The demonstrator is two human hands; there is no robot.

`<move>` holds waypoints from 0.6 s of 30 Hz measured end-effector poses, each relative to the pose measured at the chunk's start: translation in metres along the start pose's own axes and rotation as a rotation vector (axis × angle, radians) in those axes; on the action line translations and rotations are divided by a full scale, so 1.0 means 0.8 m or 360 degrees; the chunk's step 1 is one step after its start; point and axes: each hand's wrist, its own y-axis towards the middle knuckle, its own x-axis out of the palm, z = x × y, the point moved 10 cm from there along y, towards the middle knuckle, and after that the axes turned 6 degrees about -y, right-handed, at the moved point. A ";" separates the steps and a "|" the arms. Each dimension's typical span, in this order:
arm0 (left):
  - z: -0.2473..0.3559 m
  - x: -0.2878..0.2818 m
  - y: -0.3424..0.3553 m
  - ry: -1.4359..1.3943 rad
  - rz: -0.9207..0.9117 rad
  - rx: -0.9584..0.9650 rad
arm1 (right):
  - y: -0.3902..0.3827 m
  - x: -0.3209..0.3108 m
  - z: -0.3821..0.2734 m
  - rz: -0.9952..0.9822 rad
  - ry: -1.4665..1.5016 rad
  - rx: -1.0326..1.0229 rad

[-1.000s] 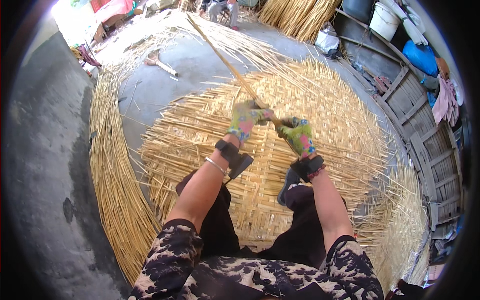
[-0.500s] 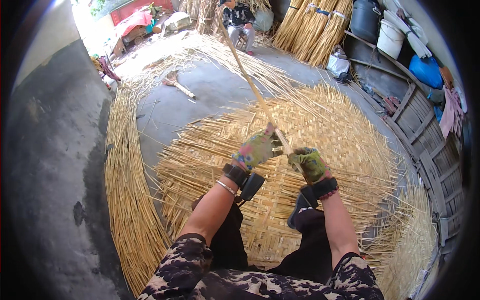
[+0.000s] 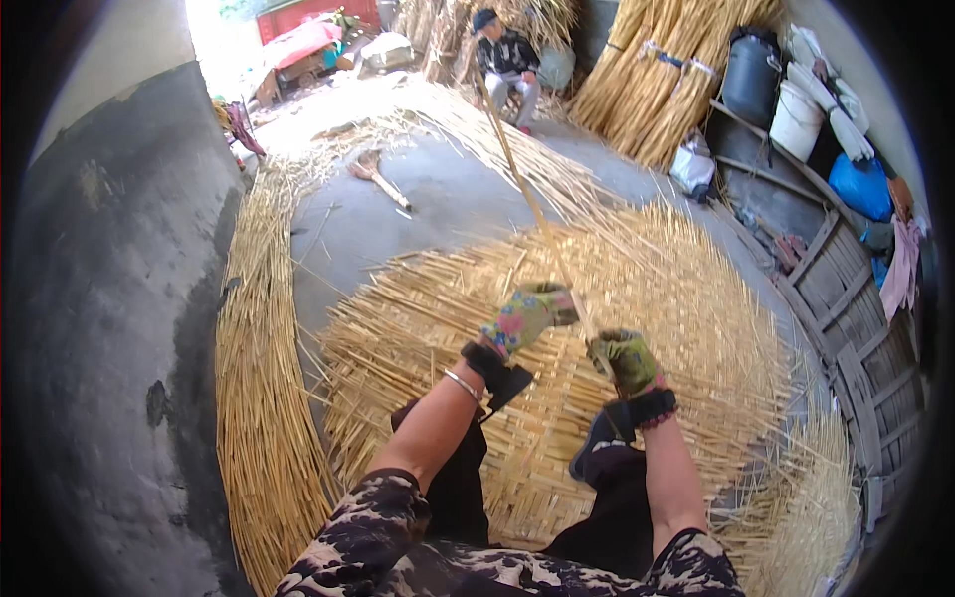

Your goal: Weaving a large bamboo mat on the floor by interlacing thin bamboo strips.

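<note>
A long, thin reed stalk (image 3: 527, 194) slants up and away in front of me, its far end reaching toward the back of the room. The near part is gripped in my right hand (image 3: 631, 364), whose gloved fingers curl round it. Just up the stalk, my left hand (image 3: 531, 316) in a flowered green glove closes on it too; the fingertips are partly hidden. Beneath both hands spreads a large woven reed mat (image 3: 686, 298), with loose stalk ends sticking out at its edges. My feet are on the mat, one dark shoe showing below my right hand.
A long row of reeds (image 3: 264, 398) lies along the left wall. A hand broom (image 3: 378, 179) rests on the grey floor. Beyond, a person (image 3: 507, 65) sits near standing reed bundles (image 3: 662, 70). At right are a white bucket (image 3: 797, 117) and a wooden frame (image 3: 856, 298).
Both hands have shifted slightly right and down in the picture with the reed stalk. My view has tilted a little, so the background sits lower and further right.
</note>
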 end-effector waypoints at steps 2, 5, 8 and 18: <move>0.040 0.057 -0.026 0.1961 -0.0233 0.0695 | -0.032 0.024 -0.067 0.0050 -0.1120 -0.0766; 0.007 -0.016 -0.013 0.0848 0.0376 0.0127 | 0.003 -0.003 0.029 0.0037 -0.0154 -0.0264; -0.003 -0.013 -0.016 0.0807 0.0521 -0.0011 | -0.013 0.010 -0.006 -0.0025 -0.0104 -0.0173; 0.035 0.009 -0.004 0.0971 0.0471 0.0411 | -0.004 0.014 -0.028 0.0054 0.0014 0.0006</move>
